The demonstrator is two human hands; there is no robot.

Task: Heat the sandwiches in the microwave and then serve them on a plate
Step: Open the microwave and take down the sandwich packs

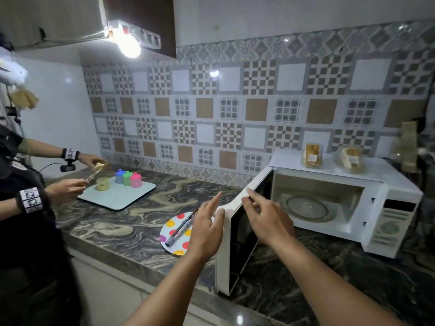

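My left hand (pixel 207 228) and right hand (pixel 266 216), fingers loose, steady the microwave door (pixel 231 236); swing it fully wide. Wrapped sandwiches (pixel 312 155) wait at one o'clock, the plate (pixel 175 236) at nine.

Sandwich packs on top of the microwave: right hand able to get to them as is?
Probably yes. Both packs, the left pack and the right pack, sit uncovered on top of the microwave. The right hand is at the open door, with nothing visible between it and the packs.
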